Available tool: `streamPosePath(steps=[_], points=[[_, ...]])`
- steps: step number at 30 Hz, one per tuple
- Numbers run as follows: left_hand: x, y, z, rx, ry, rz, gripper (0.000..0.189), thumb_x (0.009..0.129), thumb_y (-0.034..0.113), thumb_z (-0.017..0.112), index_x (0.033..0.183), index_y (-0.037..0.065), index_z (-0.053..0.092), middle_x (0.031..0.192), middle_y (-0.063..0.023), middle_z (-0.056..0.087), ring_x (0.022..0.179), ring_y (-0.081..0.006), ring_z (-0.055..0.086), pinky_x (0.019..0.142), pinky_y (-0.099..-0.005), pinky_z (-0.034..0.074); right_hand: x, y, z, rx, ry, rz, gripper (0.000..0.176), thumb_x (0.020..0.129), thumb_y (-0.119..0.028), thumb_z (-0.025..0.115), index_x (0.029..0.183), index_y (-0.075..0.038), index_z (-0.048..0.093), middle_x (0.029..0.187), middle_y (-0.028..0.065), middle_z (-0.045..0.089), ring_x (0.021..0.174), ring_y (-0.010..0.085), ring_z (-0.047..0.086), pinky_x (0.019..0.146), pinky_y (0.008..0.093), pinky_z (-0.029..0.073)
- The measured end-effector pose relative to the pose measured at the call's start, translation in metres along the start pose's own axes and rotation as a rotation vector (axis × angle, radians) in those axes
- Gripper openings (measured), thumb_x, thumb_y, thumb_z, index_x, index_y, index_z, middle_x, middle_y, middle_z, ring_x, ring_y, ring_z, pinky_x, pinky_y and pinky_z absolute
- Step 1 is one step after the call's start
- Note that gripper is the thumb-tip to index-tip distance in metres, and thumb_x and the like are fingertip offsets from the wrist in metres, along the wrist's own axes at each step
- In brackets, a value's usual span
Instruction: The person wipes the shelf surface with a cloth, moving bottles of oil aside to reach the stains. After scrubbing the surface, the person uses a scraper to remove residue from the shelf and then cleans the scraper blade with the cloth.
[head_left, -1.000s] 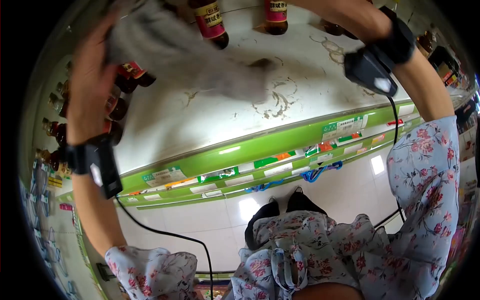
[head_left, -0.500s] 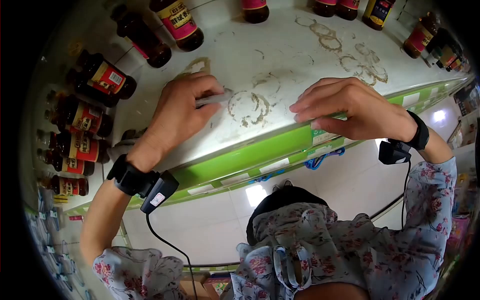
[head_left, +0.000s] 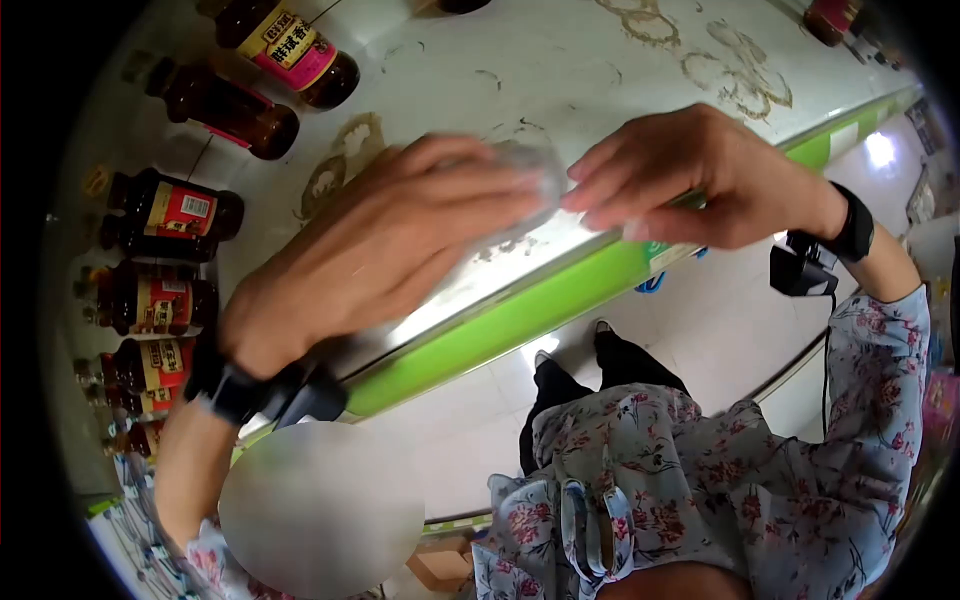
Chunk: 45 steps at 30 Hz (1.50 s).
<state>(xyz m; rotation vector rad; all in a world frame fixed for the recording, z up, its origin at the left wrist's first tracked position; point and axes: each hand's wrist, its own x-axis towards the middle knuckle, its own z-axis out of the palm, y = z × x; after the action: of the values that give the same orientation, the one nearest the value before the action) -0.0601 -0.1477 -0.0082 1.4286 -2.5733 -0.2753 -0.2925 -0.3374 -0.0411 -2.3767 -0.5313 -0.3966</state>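
Observation:
My left hand (head_left: pixel 390 220), smeared by motion, stretches over the white shelf (head_left: pixel 440 95) with its fingers closed on a thin greyish piece (head_left: pixel 546 172); blur hides what kind of thing it is. My right hand (head_left: pixel 700 175) hovers at the shelf's front edge, fingers loosely extended, thumb apart, with nothing seen in it. Its fingertips come close to the grey piece; whether they touch cannot be told. Brown ring-shaped stains (head_left: pixel 350 155) mark the shelf near the left hand, and further stains (head_left: pixel 740 75) lie beyond the right one.
Dark sauce bottles with red and yellow labels line the left side, among them a pink-labelled bottle (head_left: pixel 290 52) and a red-labelled one (head_left: pixel 185 208). Another bottle (head_left: pixel 830 20) stands far right. A green strip (head_left: pixel 520 320) edges the shelf above the tiled floor (head_left: pixel 450 430).
My left hand has swept right with the grey piece, towards my right hand. The right hand has shifted slightly up. The view has moved, so the far bottles have mostly left the frame.

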Motion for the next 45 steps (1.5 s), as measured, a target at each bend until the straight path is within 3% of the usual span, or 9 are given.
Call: streamPosePath(steps=[1, 6, 8, 15, 23, 29, 36, 40, 45], points=[[0.012, -0.003, 0.002, 0.000, 0.034, 0.000, 0.063, 0.082, -0.012, 0.052, 0.139, 0.014, 0.062, 0.146, -0.0069, 0.058, 0.123, -0.0321, 0.056, 0.108, -0.0429, 0.047, -0.002, 0.004, -0.007, 0.026, -0.004, 0.002, 0.013, 0.088, 0.000, 0.072, 0.101, 0.001, 0.076, 0.108, 0.0176, 0.073, 0.111, 0.0327, 0.069, 0.092, 0.0387, 0.057], [-0.024, -0.006, -0.009, -0.102, -0.006, -0.079, 0.063, 0.080, -0.015, 0.056, 0.135, 0.015, 0.065, 0.135, -0.0067, 0.065, 0.102, -0.0246, 0.061, 0.086, -0.0338, 0.056, 0.004, 0.019, -0.023, 0.168, 0.001, 0.163, 0.009, 0.089, 0.001, 0.073, 0.097, 0.003, 0.077, 0.107, 0.0149, 0.075, 0.111, 0.0286, 0.069, 0.092, 0.0366, 0.057], [-0.038, 0.006, -0.035, -0.080, -0.191, -0.184, 0.064, 0.077, -0.017, 0.059, 0.134, 0.012, 0.067, 0.133, -0.0091, 0.066, 0.100, -0.0245, 0.061, 0.086, -0.0348, 0.055, 0.009, 0.024, -0.026, 0.159, -0.002, 0.159, 0.008, 0.090, -0.001, 0.072, 0.095, 0.004, 0.076, 0.104, 0.0158, 0.075, 0.108, 0.0278, 0.070, 0.092, 0.0352, 0.056], [0.016, -0.020, -0.010, -0.010, 0.115, 0.026, 0.063, 0.071, -0.021, 0.058, 0.130, 0.000, 0.064, 0.130, -0.0176, 0.063, 0.098, -0.0305, 0.059, 0.086, -0.0364, 0.054, 0.018, 0.045, -0.042, 0.201, -0.028, 0.209, 0.012, 0.092, -0.008, 0.073, 0.092, 0.004, 0.077, 0.103, 0.0149, 0.076, 0.106, 0.0259, 0.070, 0.093, 0.0348, 0.054], [-0.033, -0.005, -0.030, -0.037, -0.060, -0.131, 0.058, 0.071, -0.021, 0.059, 0.125, -0.001, 0.066, 0.124, -0.0172, 0.066, 0.095, -0.0337, 0.061, 0.083, -0.0407, 0.054, 0.009, 0.038, -0.035, 0.199, 0.007, 0.213, 0.011, 0.092, -0.007, 0.072, 0.093, 0.003, 0.077, 0.104, 0.0147, 0.076, 0.109, 0.0259, 0.070, 0.096, 0.0354, 0.053], [0.039, -0.033, -0.012, 0.029, 0.065, 0.129, 0.060, 0.077, -0.019, 0.051, 0.129, 0.006, 0.068, 0.131, -0.0118, 0.066, 0.100, -0.0235, 0.061, 0.082, -0.0378, 0.054, 0.011, 0.038, -0.038, 0.220, 0.002, 0.212, 0.014, 0.092, -0.009, 0.072, 0.093, 0.004, 0.077, 0.102, 0.0155, 0.076, 0.107, 0.0243, 0.070, 0.093, 0.0340, 0.053], [-0.022, -0.007, -0.039, -0.034, -0.158, -0.092, 0.066, 0.068, -0.021, 0.058, 0.128, 0.004, 0.067, 0.130, -0.0138, 0.065, 0.097, -0.0254, 0.060, 0.081, -0.0337, 0.053, 0.006, 0.036, -0.034, 0.142, 0.001, 0.183, 0.015, 0.092, -0.009, 0.072, 0.092, 0.005, 0.076, 0.101, 0.0165, 0.076, 0.106, 0.0234, 0.070, 0.091, 0.0330, 0.053], [0.006, -0.019, -0.021, 0.137, -0.038, -0.031, 0.065, 0.065, -0.021, 0.059, 0.125, 0.001, 0.066, 0.128, -0.0161, 0.065, 0.101, -0.0326, 0.062, 0.084, -0.0368, 0.054, 0.008, 0.028, -0.033, 0.165, 0.039, 0.244, 0.015, 0.092, -0.009, 0.071, 0.092, 0.006, 0.076, 0.102, 0.0178, 0.075, 0.103, 0.0225, 0.071, 0.089, 0.0317, 0.053], [0.003, -0.035, -0.040, 0.023, 0.028, -0.096, 0.050, 0.070, 0.001, 0.067, 0.120, 0.000, 0.068, 0.125, -0.0211, 0.064, 0.110, -0.0368, 0.064, 0.097, -0.0404, 0.050, 0.004, 0.029, -0.030, 0.163, 0.059, 0.207, 0.016, 0.093, -0.009, 0.071, 0.095, 0.006, 0.076, 0.104, 0.0178, 0.075, 0.101, 0.0219, 0.071, 0.087, 0.0306, 0.054]])
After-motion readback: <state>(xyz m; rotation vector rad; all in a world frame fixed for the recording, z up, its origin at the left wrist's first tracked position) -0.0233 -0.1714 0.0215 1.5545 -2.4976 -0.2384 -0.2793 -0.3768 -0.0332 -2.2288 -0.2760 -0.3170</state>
